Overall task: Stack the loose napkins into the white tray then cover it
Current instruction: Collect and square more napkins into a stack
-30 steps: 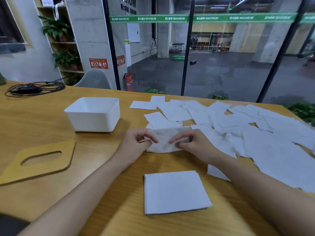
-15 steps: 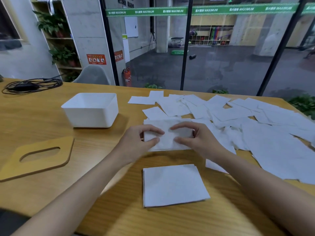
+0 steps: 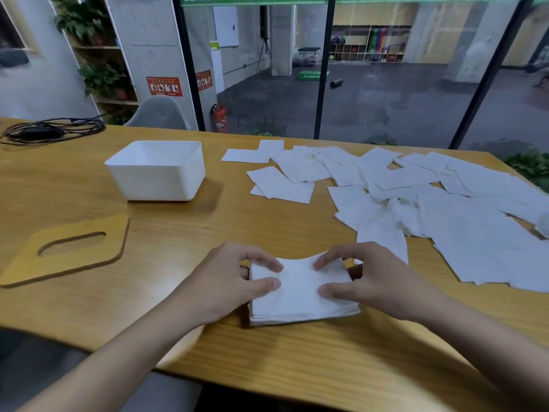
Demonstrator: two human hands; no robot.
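On table (image 3: 267, 227), napkin stack (image 3: 300, 295) pinched by left fingers (image 3: 266, 262), right fingers (image 3: 328, 261)

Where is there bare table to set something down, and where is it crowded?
Bare wood: between the white tray and the wooden lid out to the left edge; the strip from tray to napkin stack; the near edge. Crowded: loose napkins cover the right side.

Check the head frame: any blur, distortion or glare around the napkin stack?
Head view: wide-angle bend leans the window posts and curves the table edge; napkin stack between left hand and right hand is fairly sharp; loose napkins at far right smear; white tray throws a soft shadow rightward; no hard glare.
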